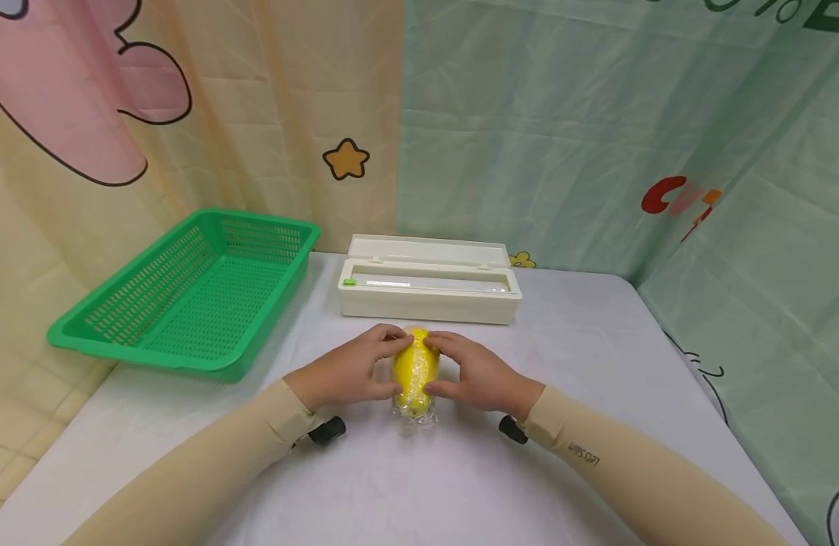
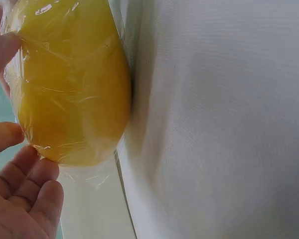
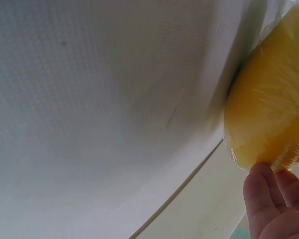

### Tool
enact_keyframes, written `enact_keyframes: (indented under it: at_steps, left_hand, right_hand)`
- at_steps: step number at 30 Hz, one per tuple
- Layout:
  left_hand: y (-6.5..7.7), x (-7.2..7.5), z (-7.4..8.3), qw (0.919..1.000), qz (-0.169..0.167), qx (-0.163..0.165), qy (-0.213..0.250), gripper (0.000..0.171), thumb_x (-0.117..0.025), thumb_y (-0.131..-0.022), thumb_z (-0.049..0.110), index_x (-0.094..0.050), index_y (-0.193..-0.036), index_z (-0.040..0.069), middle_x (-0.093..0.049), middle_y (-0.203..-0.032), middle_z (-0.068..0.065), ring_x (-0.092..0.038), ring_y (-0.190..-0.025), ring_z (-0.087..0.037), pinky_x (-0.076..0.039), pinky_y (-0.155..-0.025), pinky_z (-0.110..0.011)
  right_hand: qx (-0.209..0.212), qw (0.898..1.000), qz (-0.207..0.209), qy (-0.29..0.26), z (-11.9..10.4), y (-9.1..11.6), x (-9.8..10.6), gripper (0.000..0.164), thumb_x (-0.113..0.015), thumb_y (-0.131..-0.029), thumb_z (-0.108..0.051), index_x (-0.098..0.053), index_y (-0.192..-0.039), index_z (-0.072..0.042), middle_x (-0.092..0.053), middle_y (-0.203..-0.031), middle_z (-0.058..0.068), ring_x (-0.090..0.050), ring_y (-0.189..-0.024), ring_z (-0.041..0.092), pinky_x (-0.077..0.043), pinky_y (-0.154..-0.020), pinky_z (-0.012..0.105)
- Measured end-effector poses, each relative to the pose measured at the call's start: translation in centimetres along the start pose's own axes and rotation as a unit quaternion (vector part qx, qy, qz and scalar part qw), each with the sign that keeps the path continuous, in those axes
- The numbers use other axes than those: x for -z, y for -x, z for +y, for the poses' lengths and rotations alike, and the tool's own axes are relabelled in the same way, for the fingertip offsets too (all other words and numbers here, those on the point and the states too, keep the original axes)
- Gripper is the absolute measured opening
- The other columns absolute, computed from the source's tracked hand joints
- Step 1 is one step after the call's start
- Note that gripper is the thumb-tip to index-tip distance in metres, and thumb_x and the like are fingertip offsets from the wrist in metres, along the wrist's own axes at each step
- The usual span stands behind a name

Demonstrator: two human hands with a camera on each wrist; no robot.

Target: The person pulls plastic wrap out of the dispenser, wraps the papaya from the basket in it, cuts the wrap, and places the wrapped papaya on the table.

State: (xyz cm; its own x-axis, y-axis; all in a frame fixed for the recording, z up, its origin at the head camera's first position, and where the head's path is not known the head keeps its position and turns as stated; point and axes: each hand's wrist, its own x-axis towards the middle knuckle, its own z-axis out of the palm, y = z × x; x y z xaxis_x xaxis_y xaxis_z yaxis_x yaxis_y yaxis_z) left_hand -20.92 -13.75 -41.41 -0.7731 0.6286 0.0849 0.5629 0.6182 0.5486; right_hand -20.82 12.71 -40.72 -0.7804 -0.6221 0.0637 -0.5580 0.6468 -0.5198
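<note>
A long, rounded yellow fruit-like thing (image 1: 415, 371) lies on the white table, wrapped in clear cling film; its exact kind is hard to tell. My left hand (image 1: 354, 368) holds its left side between thumb and fingertips. On the other side, my right hand (image 1: 486, 371) holds it the same way. Loose film (image 1: 415, 419) bunches at the near end. In the left wrist view, the film over the yellow thing (image 2: 74, 89) is creased and shiny, with fingertips at its far end. The right wrist view shows fingers (image 3: 261, 189) touching that end too.
Behind the hands stands a white cling film dispenser box (image 1: 429, 305) with its lid (image 1: 429, 249) raised and a green-tipped slide cutter (image 1: 349, 282). A green plastic basket (image 1: 235, 364) sits at the back left. Printed curtains (image 1: 528, 136) hang behind the table.
</note>
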Motion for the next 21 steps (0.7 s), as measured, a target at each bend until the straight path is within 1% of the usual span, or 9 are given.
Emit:
enact_keyframes:
  at_steps: [3, 7, 12, 16, 19, 21]
  left_hand:
    - [-0.1, 0.0, -0.1, 1.0, 0.001, -0.003, -0.003, 0.08, -0.081, -0.094, 0.029, -0.043, -0.161, 0.009, -0.045, -0.158, -0.007, -0.053, -0.142, -0.025, -0.049, -0.116, -0.042]
    - [-0.5, 0.1, -0.1, 0.9998, 0.004, 0.0, -0.019, 0.079, -0.082, -0.094, 0.029, -0.044, -0.16, 0.008, -0.044, -0.16, -0.008, -0.051, -0.145, -0.026, -0.048, -0.116, -0.042]
    - [-1.3, 0.2, -0.2, 0.9991, 0.007, 0.015, -0.039, 0.079, -0.081, -0.095, 0.029, -0.042, -0.161, 0.01, -0.041, -0.164, -0.009, -0.049, -0.148, -0.028, -0.047, -0.117, -0.044]
    - [-1.7, 0.1, -0.4, 0.9982, 0.012, 0.026, -0.053, 0.079, -0.08, -0.095, 0.031, -0.042, -0.162, 0.012, -0.042, -0.164, -0.008, -0.05, -0.147, -0.028, -0.048, -0.117, -0.044]
    - [-1.7, 0.0, -0.4, 0.997, 0.021, 0.022, -0.071, 0.076, -0.08, -0.095, 0.032, -0.045, -0.16, 0.012, -0.045, -0.161, -0.008, -0.052, -0.145, -0.028, -0.049, -0.116, -0.042]
    - [-1.5, -0.1, -0.3, 0.9954, 0.035, 0.002, -0.089, 0.072, -0.081, -0.095, 0.03, -0.05, -0.157, 0.01, -0.049, -0.156, -0.009, -0.055, -0.141, -0.029, -0.051, -0.113, -0.042]
  right_hand:
    - [0.001, 1.0, 0.006, 0.003, 0.0, 0.1, -0.1, 0.078, -0.082, -0.093, -0.035, -0.047, -0.156, -0.005, -0.046, -0.164, 0.011, -0.05, -0.148, 0.031, -0.044, -0.119, 0.05]
    - [0.001, 1.0, 0.014, 0.014, 0.3, -0.1, -0.2, 0.078, -0.081, -0.094, -0.034, -0.046, -0.157, -0.004, -0.042, -0.166, 0.013, -0.045, -0.152, 0.033, -0.041, -0.122, 0.051]
    - [-0.003, 0.999, 0.024, 0.034, 0.6, -0.6, -0.1, 0.078, -0.079, -0.095, -0.034, -0.045, -0.157, -0.002, -0.04, -0.168, 0.014, -0.043, -0.153, 0.035, -0.039, -0.123, 0.052]
    - [-0.011, 0.999, 0.021, 0.039, 0.8, -1.0, -0.1, 0.078, -0.079, -0.096, -0.033, -0.044, -0.158, -0.002, -0.038, -0.169, 0.014, -0.041, -0.154, 0.035, -0.038, -0.123, 0.052]
    - [-0.013, 0.999, 0.017, 0.037, 0.9, -1.1, 0.0, 0.078, -0.078, -0.097, -0.034, -0.043, -0.159, -0.002, -0.036, -0.17, 0.014, -0.04, -0.155, 0.036, -0.038, -0.124, 0.052]
    - [-0.014, 0.999, 0.014, 0.035, 0.8, -1.2, 0.0, 0.078, -0.077, -0.097, -0.035, -0.043, -0.159, -0.003, -0.035, -0.17, 0.015, -0.039, -0.155, 0.036, -0.038, -0.123, 0.052]
